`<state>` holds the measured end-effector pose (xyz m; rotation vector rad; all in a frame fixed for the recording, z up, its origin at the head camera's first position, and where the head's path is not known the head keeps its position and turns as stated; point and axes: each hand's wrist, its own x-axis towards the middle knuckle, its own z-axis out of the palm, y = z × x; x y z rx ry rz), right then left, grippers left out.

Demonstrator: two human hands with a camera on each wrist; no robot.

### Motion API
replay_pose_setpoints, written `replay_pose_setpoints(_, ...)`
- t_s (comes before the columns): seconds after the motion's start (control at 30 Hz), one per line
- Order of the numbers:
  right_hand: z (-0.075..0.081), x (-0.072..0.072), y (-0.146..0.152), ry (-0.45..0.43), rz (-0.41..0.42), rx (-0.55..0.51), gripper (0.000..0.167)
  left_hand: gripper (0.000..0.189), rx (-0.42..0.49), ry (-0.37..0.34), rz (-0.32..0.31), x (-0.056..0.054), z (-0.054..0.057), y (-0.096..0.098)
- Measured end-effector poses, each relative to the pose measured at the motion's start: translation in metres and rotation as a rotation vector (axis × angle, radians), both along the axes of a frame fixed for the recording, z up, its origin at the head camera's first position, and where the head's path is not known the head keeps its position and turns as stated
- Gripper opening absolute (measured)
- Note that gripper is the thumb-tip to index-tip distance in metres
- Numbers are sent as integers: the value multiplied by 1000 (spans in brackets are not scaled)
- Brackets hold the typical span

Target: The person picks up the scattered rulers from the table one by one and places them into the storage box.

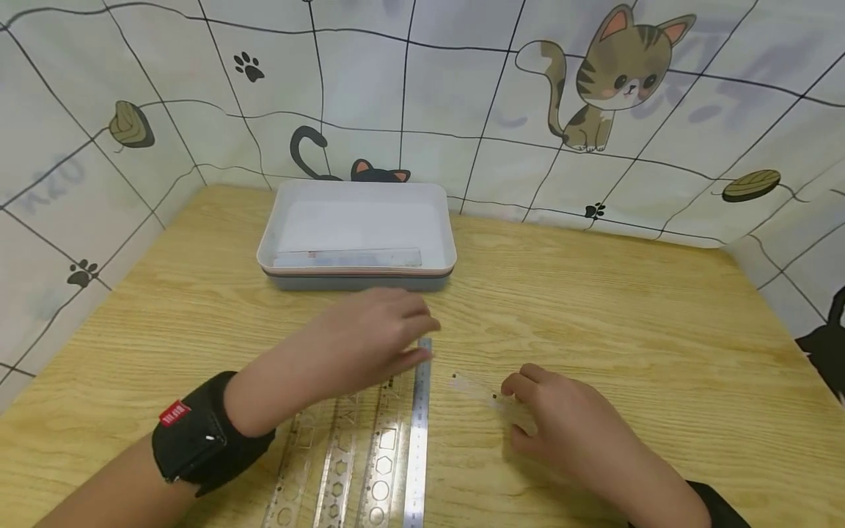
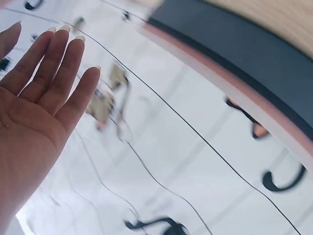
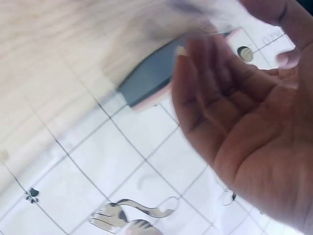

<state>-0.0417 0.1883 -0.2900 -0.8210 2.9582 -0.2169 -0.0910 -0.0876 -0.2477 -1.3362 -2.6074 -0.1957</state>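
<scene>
My left hand (image 1: 370, 334) hovers over the upper ends of a row of rulers, its fingers extended and holding nothing; the left wrist view shows the palm (image 2: 29, 117) bare. Beneath it lie three clear stencil rulers (image 1: 337, 469) with cut-out shapes. Beside them, to the right, is a steel ruler (image 1: 417, 447), its top near my left thumb. My right hand (image 1: 571, 414) curls its fingers and thumb about the end of a clear plastic piece (image 1: 475, 386) with two dark dots. The full outline of that piece is hard to see. In the right wrist view the fingers (image 3: 210, 93) are blurred.
A grey box with a white, pink-rimmed tray top (image 1: 356, 220) stands at the back of the wooden table (image 1: 594, 293). Along its front inside lies another clear ruler (image 1: 350, 257). A cat-patterned cloth (image 1: 462, 88) hangs behind and at both sides.
</scene>
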Motion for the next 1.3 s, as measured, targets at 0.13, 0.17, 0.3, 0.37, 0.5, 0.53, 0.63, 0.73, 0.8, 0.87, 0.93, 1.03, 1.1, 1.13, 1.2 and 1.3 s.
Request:
replay_pose_setpoints(0.13, 3, 7, -5, 104, 145, -66, 35, 42, -138, 51, -97, 22, -8, 21)
replay_pose_setpoints(0.17, 3, 9, -6, 129, 171, -88, 36, 41, -167, 72, -109, 26, -10, 25)
replay_pose_setpoints(0.3, 4, 14, -10, 253, 247, -178, 36, 31, -242, 143, -120, 37, -16, 33)
replay_pose_setpoints(0.37, 5, 15, -12, 323, 276, -207, 38, 27, -245, 182, -119, 40, -17, 35)
replay_pose_setpoints(0.5, 6, 15, -16, 413, 294, -245, 43, 21, -225, 243, -111, 41, -17, 35)
replay_pose_setpoints(0.53, 6, 14, -17, 423, 285, -251, 45, 21, -210, 243, -108, 39, -17, 33)
replay_pose_setpoints(0.63, 7, 14, -17, 432, 215, -258, 50, 21, -173, 184, -85, 30, -12, 25)
replay_pose_setpoints(0.73, 7, 12, -14, 444, 126, -269, 45, 21, -122, 31, -12, 14, -4, 11)
replay_pose_setpoints(0.8, 7, 9, -11, 469, 86, -304, 46, 23, -90, -48, 75, 2, 4, -1)
replay_pose_setpoints(0.87, 8, 7, -10, 505, 72, -349, 48, 18, -36, -118, 158, -9, 11, -15)
replay_pose_setpoints(0.93, 9, 5, -9, 538, 76, -391, 43, 14, 21, -145, 222, -21, 15, -30)
replay_pose_setpoints(1.03, 10, 3, -9, 556, 95, -421, 38, 18, 83, -193, 310, -39, 19, -52)
replay_pose_setpoints(1.1, 9, 3, -10, 548, 109, -423, 39, 29, 105, -229, 365, -52, 17, -64)
replay_pose_setpoints(1.13, 8, 3, -10, 544, 117, -420, 39, 34, 103, -249, 397, -58, 16, -70)
replay_pose_setpoints(1.2, 7, 4, -11, 536, 130, -412, 38, 37, 96, -292, 452, -69, 11, -80)
replay_pose_setpoints(1.3, 6, 4, -12, 532, 147, -411, 37, 38, 85, -356, 525, -81, 2, -92)
